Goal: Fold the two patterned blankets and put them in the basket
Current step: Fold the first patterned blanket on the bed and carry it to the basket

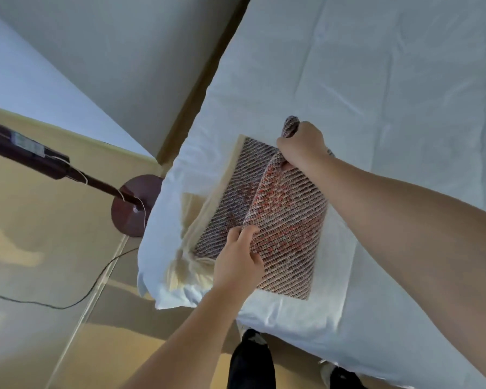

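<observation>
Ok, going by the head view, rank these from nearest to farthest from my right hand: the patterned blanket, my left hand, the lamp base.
1. Patterned blanket: gripped by the right hand, so touching.
2. Left hand: pinching the blanket's nearer fold.
3. Lamp base: beyond the bed's left edge.

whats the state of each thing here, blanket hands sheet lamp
patterned blanket: flat on the bed, one flap lifted and partly folded over
left hand: pinches the flap's near edge
right hand: grips the flap's bunched far end
bed sheet: spread out, creased
cream fringe: bunched at the blanket's near corner
lamp base: standing on the floor beside the bed
</observation>
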